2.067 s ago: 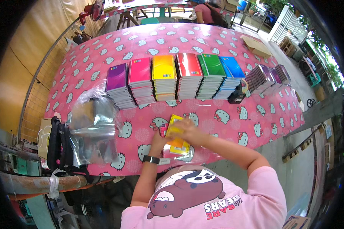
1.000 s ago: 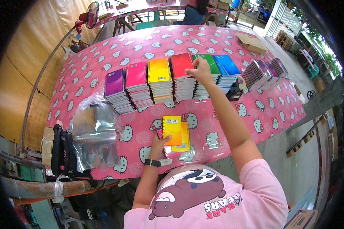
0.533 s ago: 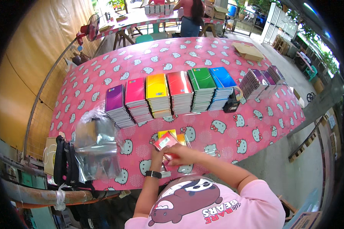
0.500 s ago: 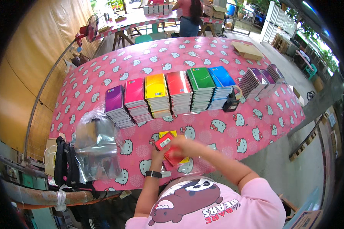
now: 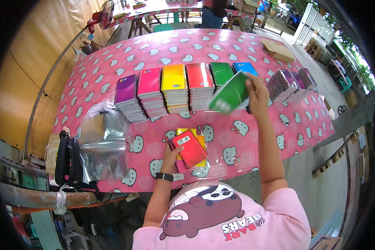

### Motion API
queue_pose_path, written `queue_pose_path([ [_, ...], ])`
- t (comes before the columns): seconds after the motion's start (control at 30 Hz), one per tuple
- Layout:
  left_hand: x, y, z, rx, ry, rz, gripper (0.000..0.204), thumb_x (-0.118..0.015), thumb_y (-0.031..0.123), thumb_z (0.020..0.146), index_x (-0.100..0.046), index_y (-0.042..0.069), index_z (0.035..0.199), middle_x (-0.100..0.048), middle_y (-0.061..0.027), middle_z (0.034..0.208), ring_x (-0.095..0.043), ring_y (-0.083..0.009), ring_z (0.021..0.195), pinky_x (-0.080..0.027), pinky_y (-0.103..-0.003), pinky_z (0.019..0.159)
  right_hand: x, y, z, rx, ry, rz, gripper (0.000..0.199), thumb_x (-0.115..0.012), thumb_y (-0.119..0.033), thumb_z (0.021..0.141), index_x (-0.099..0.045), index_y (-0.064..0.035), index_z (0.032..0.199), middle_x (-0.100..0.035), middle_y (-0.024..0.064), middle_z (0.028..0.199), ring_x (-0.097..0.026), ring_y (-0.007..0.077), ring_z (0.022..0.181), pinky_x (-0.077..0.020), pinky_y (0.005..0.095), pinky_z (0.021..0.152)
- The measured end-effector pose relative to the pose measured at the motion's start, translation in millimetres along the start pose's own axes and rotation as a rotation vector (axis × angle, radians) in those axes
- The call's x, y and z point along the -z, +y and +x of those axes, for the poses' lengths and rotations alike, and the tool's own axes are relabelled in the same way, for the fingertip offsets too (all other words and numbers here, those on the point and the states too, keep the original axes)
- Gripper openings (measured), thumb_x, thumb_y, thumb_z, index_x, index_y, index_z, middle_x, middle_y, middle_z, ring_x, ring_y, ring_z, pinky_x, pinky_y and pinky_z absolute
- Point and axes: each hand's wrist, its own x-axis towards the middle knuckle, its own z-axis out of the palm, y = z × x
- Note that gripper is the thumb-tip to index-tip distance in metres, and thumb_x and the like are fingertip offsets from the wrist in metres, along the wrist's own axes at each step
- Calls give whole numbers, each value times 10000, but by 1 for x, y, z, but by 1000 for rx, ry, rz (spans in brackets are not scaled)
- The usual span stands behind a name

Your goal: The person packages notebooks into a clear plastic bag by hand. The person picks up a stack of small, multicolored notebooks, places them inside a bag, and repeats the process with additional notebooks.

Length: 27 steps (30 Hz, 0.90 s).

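My right hand (image 5: 257,93) is raised over the right end of the row of stacks, gripping a green notebook (image 5: 231,93) by its edge. That notebook is tilted and slightly blurred, and it partly covers the green stack (image 5: 221,70) and the blue stack (image 5: 244,68). Close to me, my left hand (image 5: 171,154) grips a red spiral notebook (image 5: 189,146), its thumb on the cover. Beneath it a yellow notebook (image 5: 187,131) and a pink notebook (image 5: 181,167) stick out at angles.
Purple (image 5: 126,88), pink (image 5: 149,80), yellow (image 5: 173,77) and red stacks (image 5: 199,76) continue the row leftward. Clear plastic bags (image 5: 104,146) lie at left beside a black bag (image 5: 66,160). More purple notebooks (image 5: 283,85) and a flat cardboard piece (image 5: 278,51) are at right.
My right hand has moved from the small pile up to the right end of the row and has taken a green notebook. My left hand stays at the pile, where the red notebook now shows fully.
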Motion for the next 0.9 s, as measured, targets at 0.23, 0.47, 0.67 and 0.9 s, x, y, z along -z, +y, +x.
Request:
queue_pose_path([
  [0.23,-2,4,-3,-15,12,1,532,-627,57,747,-362,42,1207,-554,-99,1071,-567,-193,947,-477,-322,820,-65,7,-60,-56,-926,311,233,-563,-84,826,-587,-36,1053,-612,140,933,-580,254,879,-450,324,779],
  [0.47,41,-39,18,-304,184,498,655,-713,91,709,-320,-22,1221,-526,-131,1105,-543,-203,990,-459,-315,845,-151,7,-144,167,-493,18,414,-674,-152,730,-544,-64,1113,-511,192,1071,-477,370,992,-398,434,845],
  [0.67,-3,-10,6,-67,139,253,713,-726,14,670,-296,-41,1236,-523,-139,1114,-543,-213,998,-450,-327,864,-16,93,12,-195,349,-408,601,-644,-375,776,-453,9,1197,-515,213,1115,-456,365,1063,-325,448,943],
  [0.9,-18,3,-4,-33,141,151,675,-735,7,665,-337,-1,1210,-533,-125,1106,-554,-209,978,-463,-323,842,30,157,33,-505,346,-358,336,-729,-236,709,-587,2,898,-611,97,847,-571,238,773,-454,311,708],
])
